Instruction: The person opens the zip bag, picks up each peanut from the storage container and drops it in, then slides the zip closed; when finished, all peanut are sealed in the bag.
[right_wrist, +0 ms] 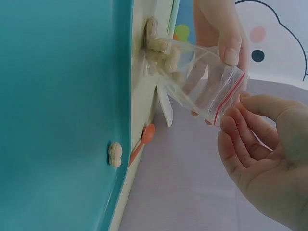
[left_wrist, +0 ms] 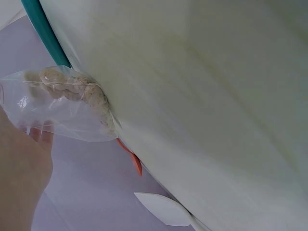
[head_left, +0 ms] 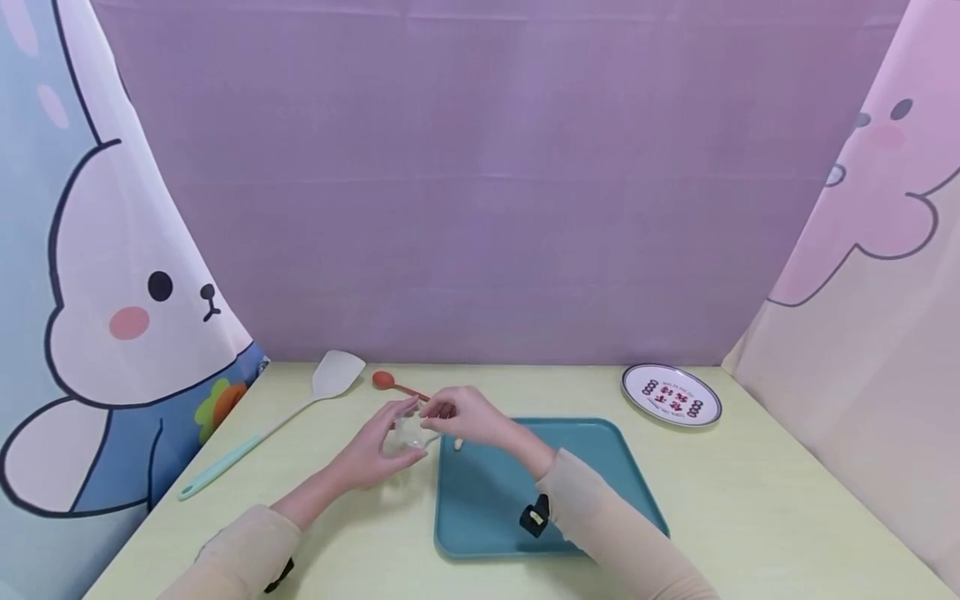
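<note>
My left hand (head_left: 373, 454) holds a clear zip bag (right_wrist: 199, 79) near its mouth, the thumb on one face and fingers behind the other. Several unshelled peanuts (left_wrist: 96, 101) sit bunched in the bag's lower end, close to the table beside the tray's left edge. A red line runs along the zip strip. At that strip, my right hand (right_wrist: 272, 149) pinches the bag's edge between thumb and curled fingers. One loose peanut (right_wrist: 115, 154) lies on the teal tray (head_left: 487, 508), near its left rim.
Left of the tray lies a white spatula (head_left: 337, 373) with a mint handle. An orange spoon (head_left: 384, 380) rests behind the hands. At the back right is a white plate (head_left: 660, 385) with red lettering. A purple curtain (head_left: 480, 208) hangs behind the table.
</note>
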`<act>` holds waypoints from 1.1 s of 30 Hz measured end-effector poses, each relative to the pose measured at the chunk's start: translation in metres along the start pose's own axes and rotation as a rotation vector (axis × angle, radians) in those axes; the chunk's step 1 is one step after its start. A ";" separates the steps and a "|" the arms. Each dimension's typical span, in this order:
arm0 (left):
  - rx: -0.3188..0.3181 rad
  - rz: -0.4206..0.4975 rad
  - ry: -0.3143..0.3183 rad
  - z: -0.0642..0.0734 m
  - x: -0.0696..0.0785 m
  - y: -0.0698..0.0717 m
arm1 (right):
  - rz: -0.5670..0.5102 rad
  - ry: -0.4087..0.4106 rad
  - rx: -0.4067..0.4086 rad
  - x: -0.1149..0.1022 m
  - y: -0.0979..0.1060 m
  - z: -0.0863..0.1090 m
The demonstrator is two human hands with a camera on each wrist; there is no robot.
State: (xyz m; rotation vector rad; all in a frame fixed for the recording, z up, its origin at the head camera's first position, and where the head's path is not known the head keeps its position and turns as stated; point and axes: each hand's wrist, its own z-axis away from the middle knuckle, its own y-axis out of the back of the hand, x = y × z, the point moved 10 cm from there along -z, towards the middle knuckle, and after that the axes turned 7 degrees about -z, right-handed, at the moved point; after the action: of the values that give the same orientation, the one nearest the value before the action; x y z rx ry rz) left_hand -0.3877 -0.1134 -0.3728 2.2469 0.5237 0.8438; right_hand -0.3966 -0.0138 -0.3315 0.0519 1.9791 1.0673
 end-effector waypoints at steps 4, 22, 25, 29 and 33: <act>-0.012 0.011 0.012 0.000 -0.001 -0.001 | 0.004 -0.006 0.002 0.003 0.001 0.000; 0.001 0.027 0.020 -0.001 -0.003 0.004 | 0.032 0.000 0.104 0.022 0.033 0.005; 0.004 0.029 0.021 -0.001 -0.003 0.005 | 0.037 -0.005 0.114 0.033 0.034 0.005; 0.011 0.032 0.013 -0.001 -0.003 0.005 | 0.047 -0.030 0.092 0.053 0.029 0.006; 0.016 0.032 0.003 0.000 -0.002 0.005 | 0.052 -0.066 0.050 0.070 0.020 0.008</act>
State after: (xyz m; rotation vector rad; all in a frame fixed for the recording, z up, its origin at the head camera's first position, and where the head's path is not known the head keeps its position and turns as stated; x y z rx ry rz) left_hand -0.3887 -0.1177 -0.3699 2.2743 0.4987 0.8625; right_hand -0.4416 0.0323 -0.3665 0.1644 1.9540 1.0356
